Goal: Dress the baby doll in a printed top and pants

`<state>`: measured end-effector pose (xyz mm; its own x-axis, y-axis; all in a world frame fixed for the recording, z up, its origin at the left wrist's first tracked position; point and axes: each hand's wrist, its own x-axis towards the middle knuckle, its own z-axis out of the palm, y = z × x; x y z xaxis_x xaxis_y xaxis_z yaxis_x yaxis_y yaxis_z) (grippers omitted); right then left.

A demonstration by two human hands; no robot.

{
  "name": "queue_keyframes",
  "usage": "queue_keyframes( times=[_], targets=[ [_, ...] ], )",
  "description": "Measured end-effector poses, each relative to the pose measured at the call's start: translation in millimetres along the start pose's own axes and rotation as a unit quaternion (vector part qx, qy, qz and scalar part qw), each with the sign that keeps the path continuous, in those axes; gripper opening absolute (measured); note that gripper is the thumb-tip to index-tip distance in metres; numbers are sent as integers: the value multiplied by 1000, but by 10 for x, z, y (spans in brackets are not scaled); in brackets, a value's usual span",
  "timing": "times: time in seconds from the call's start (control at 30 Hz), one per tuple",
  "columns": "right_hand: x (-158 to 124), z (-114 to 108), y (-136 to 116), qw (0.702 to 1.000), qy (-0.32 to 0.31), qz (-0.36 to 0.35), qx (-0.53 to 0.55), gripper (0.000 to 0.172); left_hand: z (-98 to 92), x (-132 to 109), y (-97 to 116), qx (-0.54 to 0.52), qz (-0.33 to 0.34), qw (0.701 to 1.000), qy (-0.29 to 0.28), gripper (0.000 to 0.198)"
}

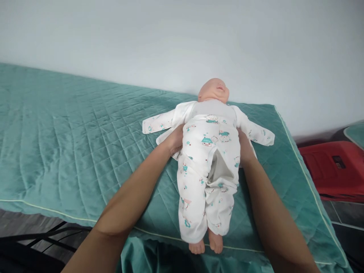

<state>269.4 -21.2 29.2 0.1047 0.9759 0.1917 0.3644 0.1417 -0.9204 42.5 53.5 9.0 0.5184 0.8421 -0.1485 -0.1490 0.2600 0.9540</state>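
A baby doll (218, 91) lies on its back, head toward the wall and bare feet toward me. It wears a white printed jacket (257, 132), spread open, with both sleeves stretched out sideways. White printed trousers (193, 189) reach high over its chest, with an opening at the crotch. My left hand (176, 139) is against the left side of the doll's waist, its fingers wrapped round toward the back. My right hand (245, 146) clasps the opposite side in the same way. The doll and clothes hide the fingertips of both hands.
A green quilted cover (85, 151) with pale piping lies under the doll. The near edge is just past the doll's feet, and the side edge is to the right. Behind stands a plain wall (142, 41). A red plastic seat (332, 167) is beyond the right edge.
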Motion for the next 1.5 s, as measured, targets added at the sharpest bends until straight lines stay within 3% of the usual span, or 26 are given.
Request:
queue_keyframes(
  times=[0.2, 0.6, 0.73, 0.83, 0.93, 1.1, 1.3, 1.5],
  targets=[
    [15, 56, 21, 998, 59, 6, -12, 36, 30, -17, 32, -38, 2, 999, -5, 41],
    [9, 69, 27, 994, 79, 1, -79, 27, 31, -1, 10, -54, -1, 999, -1, 44],
    [-22, 33, 31, 986, 97, 14, -138, 29, 23, -26, 12, -4, 43, 999, 1, 43],
    [-24, -2, 69, 980, 96, 18, -173, 29, 1, -58, 63, 108, 108, 988, 24, 33],
    [-10, -20, 102, 976, 98, 16, -196, 29, -42, -73, 119, 251, 154, 954, 44, 20],
    [13, -5, 94, 980, 122, 45, -153, 29, -99, -45, 133, 378, 160, 907, 92, 12],
    [50, -13, 148, 985, 150, 61, -54, 29, -161, -6, 106, 385, 144, 901, 139, 13],
    [26, -37, 102, 968, 229, 10, -99, 19, -192, -40, 121, 315, 173, 908, 216, 15]
  ],
)
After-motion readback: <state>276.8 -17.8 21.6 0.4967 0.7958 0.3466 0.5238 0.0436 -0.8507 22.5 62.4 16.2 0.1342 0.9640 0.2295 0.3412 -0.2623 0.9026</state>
